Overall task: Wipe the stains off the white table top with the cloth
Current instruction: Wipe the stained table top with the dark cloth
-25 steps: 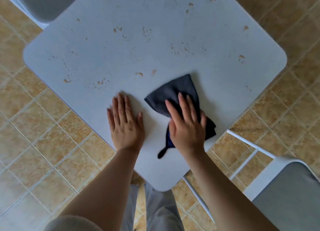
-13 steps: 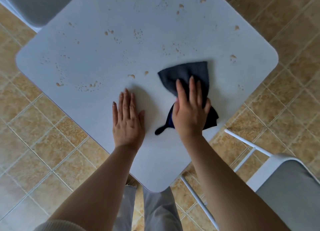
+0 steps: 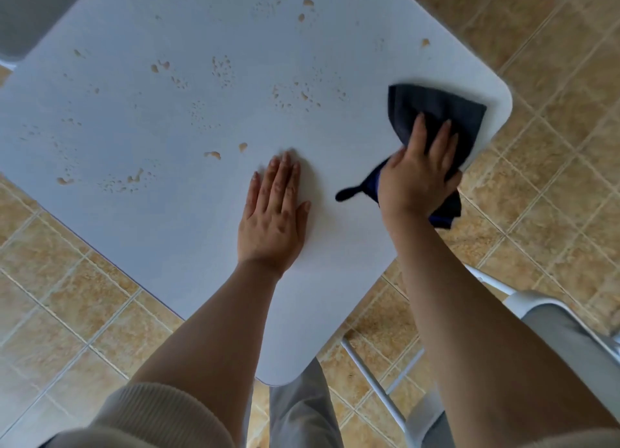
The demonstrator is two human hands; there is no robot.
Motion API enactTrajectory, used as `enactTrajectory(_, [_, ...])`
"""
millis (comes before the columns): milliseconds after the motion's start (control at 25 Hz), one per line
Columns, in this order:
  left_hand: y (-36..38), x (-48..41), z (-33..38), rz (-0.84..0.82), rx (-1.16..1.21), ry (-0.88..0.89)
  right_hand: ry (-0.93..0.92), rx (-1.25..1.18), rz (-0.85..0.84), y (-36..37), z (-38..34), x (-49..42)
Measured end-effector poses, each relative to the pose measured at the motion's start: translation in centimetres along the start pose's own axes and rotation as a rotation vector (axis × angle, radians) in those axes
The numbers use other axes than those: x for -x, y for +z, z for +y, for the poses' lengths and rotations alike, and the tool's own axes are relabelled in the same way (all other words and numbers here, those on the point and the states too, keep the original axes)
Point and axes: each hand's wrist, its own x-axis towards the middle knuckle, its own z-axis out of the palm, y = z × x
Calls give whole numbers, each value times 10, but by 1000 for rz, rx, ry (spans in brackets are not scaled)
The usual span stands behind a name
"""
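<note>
right hand (image 3: 417,176) pressing cloth (image 3: 436,112) — table (image 3: 167,229) corner, stains (image 3: 214,154) beside

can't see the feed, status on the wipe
Left hand flat on table, beside nearest stains. Right hand presses cloth at right corner. Most stains not yet wiped.

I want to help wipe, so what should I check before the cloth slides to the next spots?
1. The right hand on the cloth: ok, straight fingers press it.
2. The left hand steadying the table top: ok, lies flat.
3. All the cloth on the table: not ok, part hangs off the right edge.
4. The stains gone: not ok, many tan spots left of the cloth.
5. Way to nearest spots free: ok, bare table between.
6. Underside of the cloth clean: cannot tell, hidden.
</note>
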Motion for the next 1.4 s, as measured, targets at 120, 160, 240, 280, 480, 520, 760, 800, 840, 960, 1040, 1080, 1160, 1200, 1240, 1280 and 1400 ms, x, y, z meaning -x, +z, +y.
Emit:
enactTrajectory(120, [-1, 0, 0, -6, -7, -3, -233, -12, 14, 9, -34, 3])
enactTrajectory(160, [-2, 0, 0, -3, -3, -6, -367, -2, 37, 11, -32, 12])
enactTrajectory(240, [-2, 0, 0, 5, 7, -8, -584, 29, 29, 9, -7, 32])
enactTrajectory(280, [-2, -1, 0, 9, 11, -5, -618, 39, 23, 4, 12, 39])
enactTrajectory(480, [-2, -3, 0, 15, 37, -6, -297, 74, 40, -9, 52, -9])
enactTrajectory(520, [-2, -3, 0, 15, 39, -8, -231, 60, 23, -9, 43, -31])
enactTrajectory(760, [-3, -3, 1, 31, 39, -7, -290, 24, -95, 5, -44, -88])
enactTrajectory(800, [-3, -2, 0, 29, 40, -10, -395, 28, -75, 8, -49, -78])
enactTrajectory(840, [-3, -2, 0, 23, 40, -14, -513, 31, -45, 10, -47, -65])
enactTrajectory(960, [-5, -2, 0, 13, 46, -15, -746, 28, 21, 6, -3, -35])
enactTrajectory(1040, [-5, -4, 1, 12, 51, -8, -683, 35, 33, -1, 28, -34])
enactTrajectory(1080, [-4, -5, 1, 13, 51, -10, -605, 41, 34, -2, 34, -41])
enactTrajectory(1160, [-4, -5, 1, 18, 55, -15, -437, 46, 27, 0, 24, -60])
enactTrajectory(1200, [-4, -4, 1, 21, 56, -14, -380, 35, 17, 2, 10, -71])
enactTrajectory(1240, [-4, -3, 0, 24, 56, -10, -347, 22, -2, 4, -6, -80])
enactTrajectory(1280, [-4, -3, 0, 24, 57, -6, -337, 11, -19, 6, -22, -86])
enactTrajectory(1400, [-4, -3, 0, 27, 65, 0, -403, 10, -47, 16, -55, -85])
